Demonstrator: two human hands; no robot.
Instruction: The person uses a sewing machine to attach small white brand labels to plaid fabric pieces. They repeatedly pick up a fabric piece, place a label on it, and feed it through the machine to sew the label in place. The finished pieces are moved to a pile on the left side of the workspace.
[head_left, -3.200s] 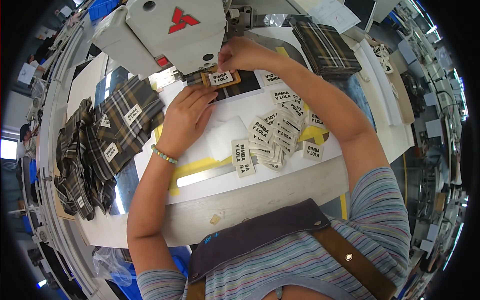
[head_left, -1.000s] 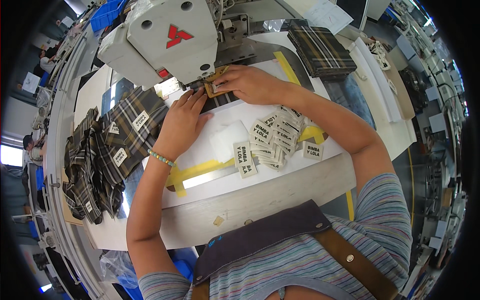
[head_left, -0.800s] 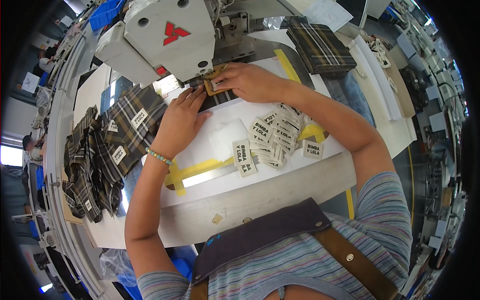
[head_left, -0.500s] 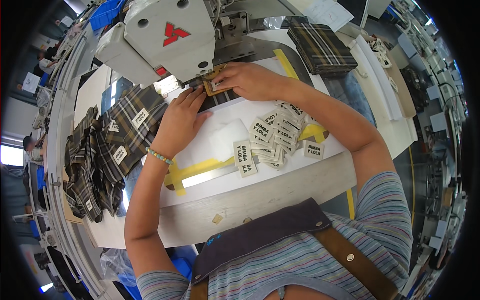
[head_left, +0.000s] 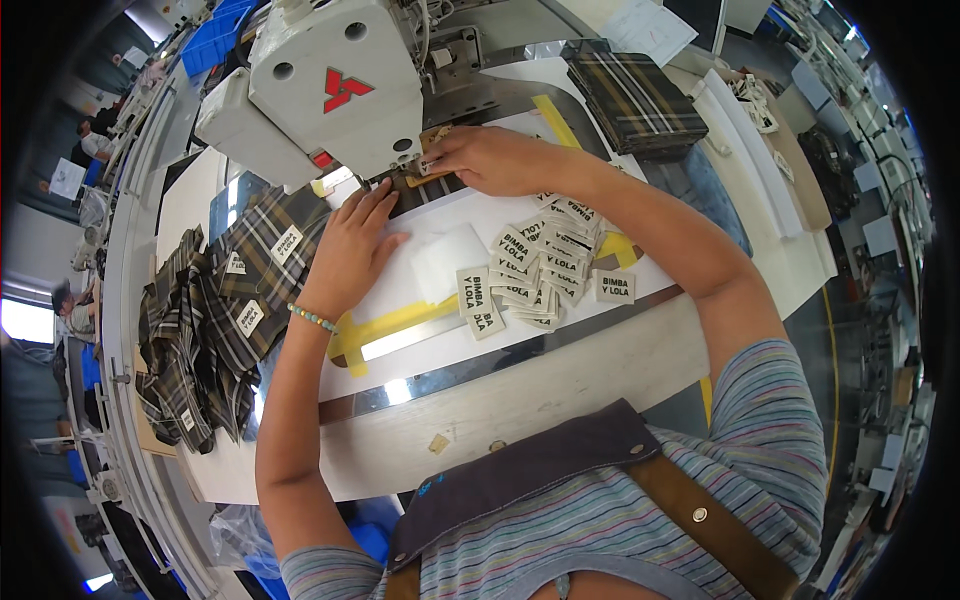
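My right hand [head_left: 505, 160] is at the head of a white sewing machine [head_left: 335, 85], its fingertips pinched together on a small white label [head_left: 427, 166]. Beneath those fingertips lies a tan frame-like template [head_left: 424, 181], partly hidden by the hand and the machine. My left hand [head_left: 350, 245] lies with fingers stretched out, tips on a strip of dark plaid fabric [head_left: 407, 197] under the machine head. Plaid pieces [head_left: 270, 265] with white labels on them hang in a bunch left of that hand. Several loose white labels [head_left: 550, 255] are heaped on the white work surface below my right forearm.
A folded stack of plaid fabric [head_left: 640, 100] sits at the back right. Beyond it stands an open carton [head_left: 770, 160]. Yellow tape [head_left: 420, 325] borders the white sheet, and a metal strip [head_left: 440, 365] runs along its front. Blue bins [head_left: 215, 35] stand far left.
The view has shifted slightly. My left hand stays flat by the fabric, and my right fingertips stay at the template, now a little closer under the machine head.
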